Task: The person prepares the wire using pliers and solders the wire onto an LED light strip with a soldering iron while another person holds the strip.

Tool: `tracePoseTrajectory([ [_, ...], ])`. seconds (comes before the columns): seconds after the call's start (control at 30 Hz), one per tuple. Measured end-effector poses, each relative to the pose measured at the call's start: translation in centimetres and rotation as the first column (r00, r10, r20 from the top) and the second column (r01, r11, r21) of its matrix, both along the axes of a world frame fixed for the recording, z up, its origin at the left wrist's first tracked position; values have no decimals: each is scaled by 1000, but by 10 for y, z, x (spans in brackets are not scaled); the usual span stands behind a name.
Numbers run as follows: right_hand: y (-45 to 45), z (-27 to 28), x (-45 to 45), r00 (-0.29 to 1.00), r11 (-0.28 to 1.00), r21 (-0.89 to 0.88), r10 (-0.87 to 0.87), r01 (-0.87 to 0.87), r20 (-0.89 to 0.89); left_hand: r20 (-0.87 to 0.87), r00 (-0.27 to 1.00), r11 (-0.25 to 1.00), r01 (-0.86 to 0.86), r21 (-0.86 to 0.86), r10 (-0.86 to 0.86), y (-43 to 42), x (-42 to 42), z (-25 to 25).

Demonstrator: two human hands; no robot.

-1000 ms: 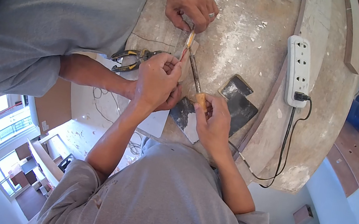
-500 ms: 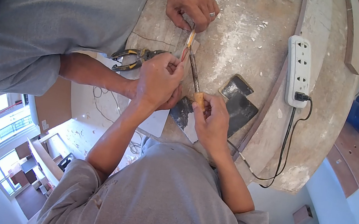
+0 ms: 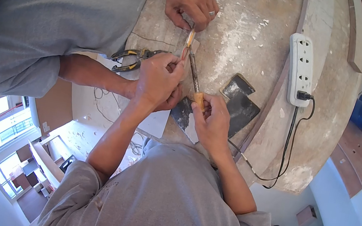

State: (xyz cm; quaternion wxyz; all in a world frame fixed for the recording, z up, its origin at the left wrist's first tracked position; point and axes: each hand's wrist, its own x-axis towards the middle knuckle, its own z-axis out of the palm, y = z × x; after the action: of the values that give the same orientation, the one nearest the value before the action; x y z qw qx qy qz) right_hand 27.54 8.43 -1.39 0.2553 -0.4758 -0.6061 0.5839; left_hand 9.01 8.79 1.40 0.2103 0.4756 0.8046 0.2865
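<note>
My right hand (image 3: pixel 214 121) grips the wooden handle of a soldering iron (image 3: pixel 195 73), whose tip points away from me and meets the end of a thin LED strip (image 3: pixel 190 37). Between thumb and fingertips, my left hand (image 3: pixel 157 77) pinches a red wire (image 3: pixel 184 53) that runs to the same strip end. Whether the wire is joined to the strip is too small to tell. A co-worker's hand (image 3: pixel 191 6) holds the strip just beyond. That person's other hand (image 3: pixel 171 102) is mostly hidden behind my left hand.
Yellow-black pliers (image 3: pixel 135 59) lie to the left. Dark flat pieces (image 3: pixel 242 111) and a dark scraper-like plate (image 3: pixel 183 116) surround my right hand. A white power strip (image 3: pixel 301 71) with a plugged-in cord (image 3: pixel 286 151) stands on the stained worktable (image 3: pixel 246 42) at right.
Almost nothing differs. The whole view shifts slightly, and both my hands and the co-worker's keep their holds at the strip end.
</note>
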Motion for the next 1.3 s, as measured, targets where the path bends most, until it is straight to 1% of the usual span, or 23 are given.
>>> tracePoseTrajectory([
  [0.07, 0, 0, 0, 1000, 1000, 1, 4, -4, 11, -35, 999, 998, 41, 48, -40, -1, -1, -1],
  [0.17, 0, 1, 0, 1000, 1000, -4, 12, -12, 23, 55, 998, 1000, -27, -8, 27, -1, 0, -1],
  [0.27, 0, 1, -1, 1000, 1000, -18, 5, -5, 3, 95, 994, 999, -46, -20, 48, 0, 2, 0],
  [0.37, 0, 1, -1, 1000, 1000, -20, 4, -4, -4, 79, 995, 998, -50, -31, 52, 2, 4, 3],
  [0.47, 0, -1, -1, 1000, 1000, -14, 2, -2, -9, 166, 978, 989, -108, -101, 124, 2, 2, 1],
  [0.57, -1, -3, -1, 1000, 1000, -12, -5, 5, -14, 149, 980, 986, -111, -128, 129, 4, 3, 5],
  [0.67, -1, -3, 0, 1000, 1000, -5, -3, 3, -3, 184, 973, 983, -113, -145, 139, 5, 3, 6],
  [0.77, -1, -2, 0, 1000, 1000, -10, -3, 3, -7, 165, 976, 979, -116, -165, 144, 8, 5, 12],
  [0.97, -2, -4, 0, 1000, 1000, -1, -8, 8, -16, 108, 985, 981, -120, -152, 138, 7, 4, 8],
  [1.17, -2, -5, 0, 1000, 1000, -11, -9, 9, -19, 143, 970, 968, -168, -187, 196, 10, 6, 10],
  [1.3, -1, -4, 0, 1000, 1000, 3, -4, 4, -7, 168, 966, 969, -169, -180, 199, 10, 3, 7],
])
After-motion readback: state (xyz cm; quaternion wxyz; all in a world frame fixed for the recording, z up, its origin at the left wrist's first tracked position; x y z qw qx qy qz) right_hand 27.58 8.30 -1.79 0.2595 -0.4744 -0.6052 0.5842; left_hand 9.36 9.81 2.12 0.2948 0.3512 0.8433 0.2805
